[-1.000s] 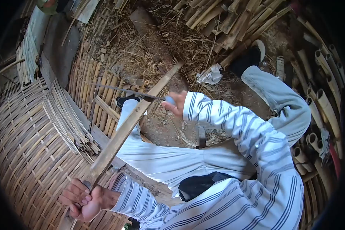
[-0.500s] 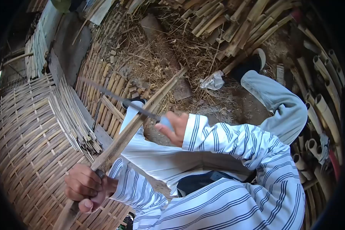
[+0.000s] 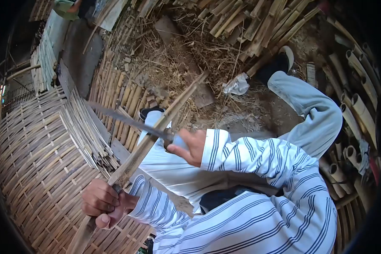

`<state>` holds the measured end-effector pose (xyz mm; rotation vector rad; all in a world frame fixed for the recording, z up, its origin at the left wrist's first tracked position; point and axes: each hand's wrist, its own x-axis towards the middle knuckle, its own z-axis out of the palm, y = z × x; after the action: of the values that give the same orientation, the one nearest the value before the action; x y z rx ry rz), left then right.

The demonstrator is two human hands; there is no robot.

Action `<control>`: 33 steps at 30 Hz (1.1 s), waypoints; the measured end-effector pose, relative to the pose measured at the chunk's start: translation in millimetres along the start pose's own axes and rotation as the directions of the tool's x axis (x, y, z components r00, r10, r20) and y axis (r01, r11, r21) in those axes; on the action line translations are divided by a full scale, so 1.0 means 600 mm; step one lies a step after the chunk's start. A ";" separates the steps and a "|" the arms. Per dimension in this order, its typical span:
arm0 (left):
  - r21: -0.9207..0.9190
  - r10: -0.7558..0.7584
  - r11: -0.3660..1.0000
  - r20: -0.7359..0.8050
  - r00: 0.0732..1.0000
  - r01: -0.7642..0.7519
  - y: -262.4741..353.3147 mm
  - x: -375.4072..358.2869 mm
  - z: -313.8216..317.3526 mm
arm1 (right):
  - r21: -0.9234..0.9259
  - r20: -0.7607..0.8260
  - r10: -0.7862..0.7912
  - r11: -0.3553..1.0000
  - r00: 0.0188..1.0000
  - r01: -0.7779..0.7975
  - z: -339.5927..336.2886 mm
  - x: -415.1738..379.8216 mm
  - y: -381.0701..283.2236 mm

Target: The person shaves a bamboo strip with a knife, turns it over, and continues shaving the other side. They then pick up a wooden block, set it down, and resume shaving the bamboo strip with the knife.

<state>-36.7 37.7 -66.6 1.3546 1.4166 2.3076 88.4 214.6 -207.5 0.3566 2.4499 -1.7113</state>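
Observation:
My left hand [image 3: 102, 203] is wrapped round the lower part of a long split bamboo strip [image 3: 146, 146], which runs up and to the right in front of me. In my right hand [image 3: 190, 147] is a knife [image 3: 129, 120], gripped by its pale bluish handle. Its long dark blade lies across the strip's upper half and points to the upper left. Motion blurs the blade, so whether its edge touches the bamboo cannot be made out. The strip's far end reaches over the littered ground.
At left stands a large woven bamboo surface [image 3: 38, 169] with a bundle of thin slats [image 3: 86, 135] beside it. Split bamboo [image 3: 271, 25] is piled at the top right, hollow poles [image 3: 362, 112] at far right. Crumpled wrapping [image 3: 237, 84] lies among shavings.
My right hand and the knife have moved slightly down along the strip, nearer my left hand. My left hand keeps its hold. The whole view has shifted a little.

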 end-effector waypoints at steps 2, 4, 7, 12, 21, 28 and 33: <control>0.001 0.013 1.000 0.016 1.000 -0.013 -0.009 0.008 0.017 | -0.018 -0.025 -0.197 0.980 0.980 0.197 -0.019 -0.009 -0.019; -0.001 0.004 1.000 0.024 1.000 -0.004 -0.010 0.010 0.031 | -0.071 0.003 -0.238 0.969 0.971 0.237 -0.028 0.000 0.001; -0.005 0.000 1.000 0.034 0.999 0.000 -0.011 0.013 0.047 | -0.124 0.086 0.190 0.976 0.978 -0.179 -0.024 0.052 0.122; -0.056 0.030 0.998 -0.037 0.999 -0.032 -0.011 -0.001 0.043 | -0.113 0.043 0.358 0.929 0.933 -0.351 0.006 0.076 0.211; -0.017 0.001 1.000 -0.059 0.998 -0.002 -0.008 0.001 0.006 | 0.103 0.113 -0.016 0.995 0.993 0.005 0.020 0.063 0.163; 0.104 -0.017 0.994 -0.218 0.976 0.040 0.011 -0.030 -0.066 | 0.034 0.093 0.045 0.998 0.995 -0.048 0.081 0.064 0.125; 0.096 -0.009 0.995 -0.081 0.997 0.017 0.008 -0.026 -0.042 | 0.167 0.088 0.151 0.972 0.985 -0.164 0.040 0.030 0.057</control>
<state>-44.7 10.6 -76.9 1.2860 1.5749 2.3382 79.5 205.6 -251.1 0.4829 2.1626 -1.8387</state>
